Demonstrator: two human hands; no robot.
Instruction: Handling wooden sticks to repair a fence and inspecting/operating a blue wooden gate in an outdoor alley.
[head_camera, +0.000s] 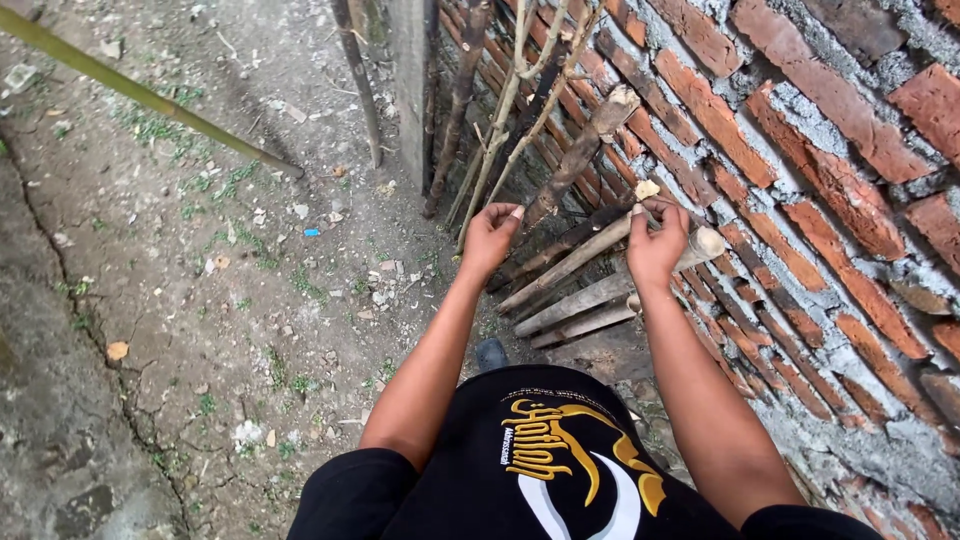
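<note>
Both busy: left hand (490, 232) curled near sticks (572, 262); right hand (655, 243) on them

Thick sawn pole (575, 168), grey-brown bark, pale cut top: leaning steeply against brick, foot among lower stakes. Thin pale forked branches (510, 100): near upright, just left of it. Weathered grey stakes (590, 290): stacked low, slanted, cut ends pointing right, touching one another.

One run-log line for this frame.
left hand: curled, at thin sticks | right hand: on cut poles | poles lean on brick wall | dirt ground
</note>
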